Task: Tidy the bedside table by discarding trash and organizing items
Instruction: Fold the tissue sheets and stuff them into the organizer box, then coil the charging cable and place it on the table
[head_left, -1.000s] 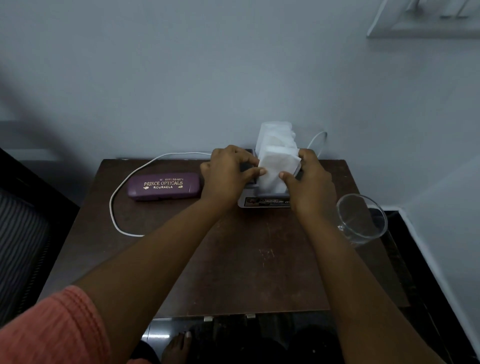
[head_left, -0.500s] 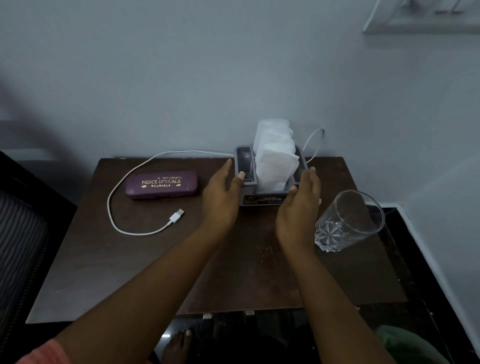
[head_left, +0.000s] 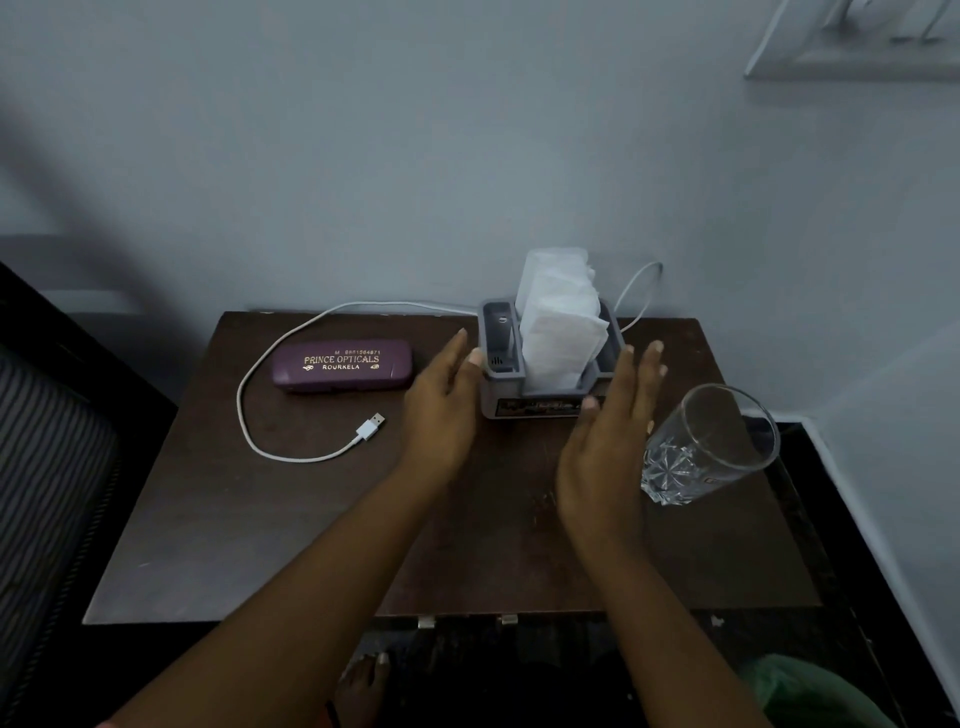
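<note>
A grey tissue holder (head_left: 500, 395) stands at the back of the dark wooden bedside table (head_left: 270, 540), with white tissues (head_left: 561, 322) upright in its middle slot. My left hand (head_left: 441, 410) is flat and open just left of the holder, thumb near its side. My right hand (head_left: 608, 441) is open at the holder's front right corner, holding nothing. A purple spectacle case (head_left: 343, 365) lies to the left. A white USB cable (head_left: 291, 452) loops in front of it, plug end free. An empty clear glass (head_left: 706, 447) stands at the right.
The wall runs right behind the table. A dark bed frame with striped cloth (head_left: 47, 467) is at the left. A green object (head_left: 810, 691) lies on the floor at lower right. The table's near half is bare wood.
Both hands let go of the tissues and drew back towards me, opening flat on either side of the holder. The cable's plug end is now uncovered.
</note>
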